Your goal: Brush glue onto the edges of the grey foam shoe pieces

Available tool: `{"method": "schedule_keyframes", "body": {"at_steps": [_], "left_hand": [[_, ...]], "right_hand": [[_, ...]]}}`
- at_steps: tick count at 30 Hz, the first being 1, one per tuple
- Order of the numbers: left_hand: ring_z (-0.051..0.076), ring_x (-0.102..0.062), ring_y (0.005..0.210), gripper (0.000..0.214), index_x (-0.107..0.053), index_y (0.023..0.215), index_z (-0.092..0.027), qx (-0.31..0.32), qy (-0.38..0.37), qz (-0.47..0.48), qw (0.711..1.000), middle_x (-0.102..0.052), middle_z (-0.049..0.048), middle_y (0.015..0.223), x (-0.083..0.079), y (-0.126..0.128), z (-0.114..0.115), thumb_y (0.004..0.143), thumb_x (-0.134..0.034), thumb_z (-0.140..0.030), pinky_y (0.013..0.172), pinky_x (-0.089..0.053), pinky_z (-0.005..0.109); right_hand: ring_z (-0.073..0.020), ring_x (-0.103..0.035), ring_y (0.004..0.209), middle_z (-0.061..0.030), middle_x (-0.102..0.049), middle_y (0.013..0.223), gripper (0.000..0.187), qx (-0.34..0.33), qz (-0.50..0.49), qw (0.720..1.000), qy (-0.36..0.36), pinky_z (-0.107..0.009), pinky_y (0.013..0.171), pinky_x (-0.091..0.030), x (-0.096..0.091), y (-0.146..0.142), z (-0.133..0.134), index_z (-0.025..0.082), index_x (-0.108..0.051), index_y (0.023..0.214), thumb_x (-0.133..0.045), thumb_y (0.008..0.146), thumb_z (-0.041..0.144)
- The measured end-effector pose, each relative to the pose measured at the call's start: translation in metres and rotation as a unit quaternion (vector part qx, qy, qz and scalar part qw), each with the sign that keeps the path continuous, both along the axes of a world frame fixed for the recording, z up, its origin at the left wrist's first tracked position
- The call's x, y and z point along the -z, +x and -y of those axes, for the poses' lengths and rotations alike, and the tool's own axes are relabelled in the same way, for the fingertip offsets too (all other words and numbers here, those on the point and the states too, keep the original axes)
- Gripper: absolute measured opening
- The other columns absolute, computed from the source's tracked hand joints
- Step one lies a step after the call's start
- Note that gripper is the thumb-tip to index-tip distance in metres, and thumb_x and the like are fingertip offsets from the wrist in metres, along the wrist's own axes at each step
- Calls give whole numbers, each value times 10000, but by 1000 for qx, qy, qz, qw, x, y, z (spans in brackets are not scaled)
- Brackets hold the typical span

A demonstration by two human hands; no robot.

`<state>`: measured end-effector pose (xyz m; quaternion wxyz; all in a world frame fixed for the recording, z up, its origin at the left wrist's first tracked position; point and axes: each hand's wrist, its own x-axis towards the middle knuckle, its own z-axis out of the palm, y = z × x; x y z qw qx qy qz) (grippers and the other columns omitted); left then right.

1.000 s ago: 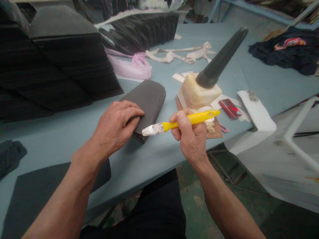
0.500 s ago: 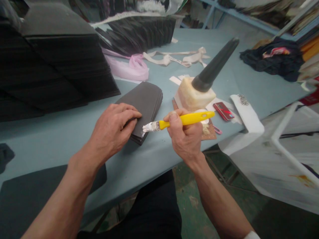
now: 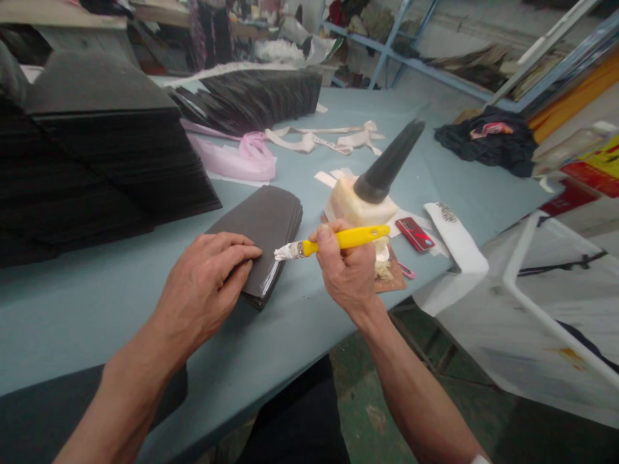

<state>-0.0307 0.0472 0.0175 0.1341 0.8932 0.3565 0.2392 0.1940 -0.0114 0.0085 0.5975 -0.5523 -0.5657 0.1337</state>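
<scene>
A stack of dark grey flat pieces [image 3: 256, 216], rounded at the far end, lies on the table in front of me. My left hand [image 3: 206, 283] is closed on its left side, thumb and fingers together near the top piece; the fingertips are partly hidden. In my right hand [image 3: 345, 267] is a yellow-handled paintbrush [image 3: 360, 236], gripped between thumb and curled fingers. Its white-coated bristles touch the stack's right edge. A wet white streak [image 3: 269, 277] runs along that edge towards me.
Tall black stacks [image 3: 106, 167] stand at the left. A cream block with a dark cone [image 3: 389, 164] sits beyond my right hand, near a red box [image 3: 414, 234] and a pink clip [image 3: 406, 270]. A pink plastic bag [image 3: 242, 161] and white strips [image 3: 333, 138] lie farther back.
The brush has moved up along the stack's right edge, away from me, and a white streak now shows behind it. The view has tilted up and shifted slightly right.
</scene>
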Motion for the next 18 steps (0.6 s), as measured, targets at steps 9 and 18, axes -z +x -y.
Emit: {"method": "schedule_keyframes", "body": {"at_steps": [9,18], "left_hand": [[312,-702,1146,392,-772,1161,-257,-8,23,27,999,-779,90,1224,10,-4,-1,1078,-421,-412,1023,-558,524],[289,-703,1131,356,-745,1159,-246,8,57,24,998,-775,82,1221,10,-3,-1,1103,-428,-396,987,-551,494]], "right_hand": [[-116,-625,587,19,-695,676,290,33,59,997,36,-280,571,-448,-7,8,-20,218,-643,784,-573,1034,348],[-109,-590,551,30,-664,640,314,66,97,992,40,-276,558,-416,-6,15,-41,220,-631,792,-538,1045,380]]}}
